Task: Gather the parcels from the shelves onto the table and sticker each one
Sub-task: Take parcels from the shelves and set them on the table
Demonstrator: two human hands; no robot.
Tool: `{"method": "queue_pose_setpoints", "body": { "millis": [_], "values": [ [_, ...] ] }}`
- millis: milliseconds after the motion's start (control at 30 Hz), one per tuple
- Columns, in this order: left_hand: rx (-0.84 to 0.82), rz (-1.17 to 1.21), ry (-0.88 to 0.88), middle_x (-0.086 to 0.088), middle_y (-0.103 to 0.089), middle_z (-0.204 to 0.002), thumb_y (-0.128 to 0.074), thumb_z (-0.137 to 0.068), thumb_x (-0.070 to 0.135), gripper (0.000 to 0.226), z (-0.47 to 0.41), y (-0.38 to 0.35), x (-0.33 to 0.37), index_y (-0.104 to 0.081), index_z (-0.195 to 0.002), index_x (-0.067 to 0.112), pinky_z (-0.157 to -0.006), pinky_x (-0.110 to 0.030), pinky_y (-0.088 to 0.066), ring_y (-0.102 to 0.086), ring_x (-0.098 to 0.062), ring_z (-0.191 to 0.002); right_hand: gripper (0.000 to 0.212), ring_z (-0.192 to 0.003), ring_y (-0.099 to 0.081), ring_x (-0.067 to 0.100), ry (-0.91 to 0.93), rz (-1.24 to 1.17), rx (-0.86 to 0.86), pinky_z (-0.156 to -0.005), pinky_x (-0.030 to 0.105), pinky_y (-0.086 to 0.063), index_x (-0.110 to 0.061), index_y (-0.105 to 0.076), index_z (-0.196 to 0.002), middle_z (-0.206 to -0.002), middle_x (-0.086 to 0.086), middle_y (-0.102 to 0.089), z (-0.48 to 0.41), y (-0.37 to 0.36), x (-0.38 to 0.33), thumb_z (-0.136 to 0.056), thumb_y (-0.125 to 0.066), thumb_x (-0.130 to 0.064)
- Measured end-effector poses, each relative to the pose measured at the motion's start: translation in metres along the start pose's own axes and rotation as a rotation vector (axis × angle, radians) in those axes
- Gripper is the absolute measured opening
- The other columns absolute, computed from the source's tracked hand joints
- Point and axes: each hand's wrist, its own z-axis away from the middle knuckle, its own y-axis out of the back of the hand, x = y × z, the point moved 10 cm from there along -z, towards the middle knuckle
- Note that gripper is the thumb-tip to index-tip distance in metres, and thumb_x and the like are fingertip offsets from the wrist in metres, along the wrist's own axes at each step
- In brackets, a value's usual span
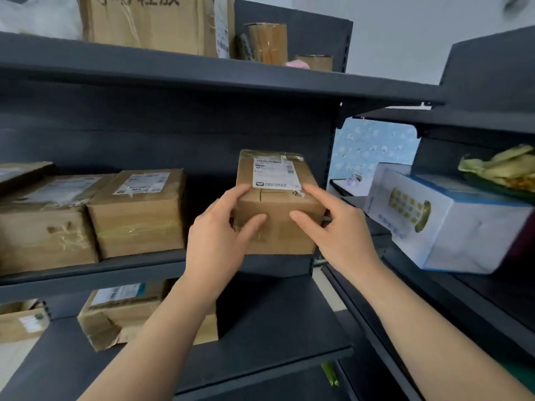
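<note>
A small brown cardboard parcel with a white shipping label on top sits at the right end of the middle shelf. My left hand grips its front left corner, thumb on the front face and fingers on top. My right hand holds the front right corner the same way. Two more taped brown parcels stand side by side further left on this shelf. Another labelled parcel lies on the shelf below.
The top shelf carries a large carton and smaller boxes. A second dark shelf unit on the right holds a white and blue box and a yellow-green packet. A narrow gap separates the two units.
</note>
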Motion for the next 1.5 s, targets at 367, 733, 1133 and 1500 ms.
{"method": "queue_pose_setpoints", "body": {
  "millis": [367,733,1133,1500],
  "values": [
    [-0.367,0.327,-0.108,0.027,-0.058,-0.102,-0.074,-0.078,0.035,0.049,0.083,-0.025,0.041,-0.054,-0.122,0.041,-0.082,-0.025,-0.053,-0.058,0.002,-0.093,0.054,-0.101,-0.062,0.005,-0.327,0.195,0.274,-0.088,0.034,-0.054,-0.030,-0.057,-0.130,-0.118,-0.010,-0.065,0.155,0.070,-0.030,-0.079,-0.074,-0.034],
    [-0.797,0.612,-0.220,0.027,-0.058,-0.100,-0.075,-0.078,0.031,0.046,0.224,-0.060,0.152,-0.054,-0.118,0.036,-0.079,-0.024,-0.053,-0.058,0.001,-0.093,0.053,-0.106,-0.054,-0.001,-0.635,0.480,0.508,-0.092,0.025,-0.049,-0.035,-0.054,-0.130,-0.117,-0.023,-0.056,0.345,0.172,-0.088,-0.080,-0.073,-0.036],
    [-1.240,0.778,-0.374,0.015,-0.058,-0.108,-0.074,-0.078,0.035,0.040,0.454,-0.045,0.343,-0.046,-0.107,0.039,-0.070,-0.023,-0.054,-0.058,-0.004,-0.087,0.053,-0.104,-0.054,-0.004,-0.933,0.734,0.762,-0.085,0.014,-0.049,-0.035,-0.055,-0.129,-0.116,-0.022,-0.057,0.595,0.304,-0.213,-0.080,-0.074,-0.032],
    [-1.447,0.969,-0.684,0.010,-0.053,-0.131,-0.071,-0.081,0.036,0.055,0.668,0.024,0.509,-0.052,-0.133,0.029,-0.096,-0.023,-0.044,-0.048,-0.002,-0.111,0.051,-0.091,-0.054,-0.013,-1.144,0.944,1.031,-0.076,0.005,-0.045,-0.037,-0.056,-0.127,-0.098,-0.035,-0.053,0.811,0.387,-0.347,-0.080,-0.074,-0.033]
  ]
}}
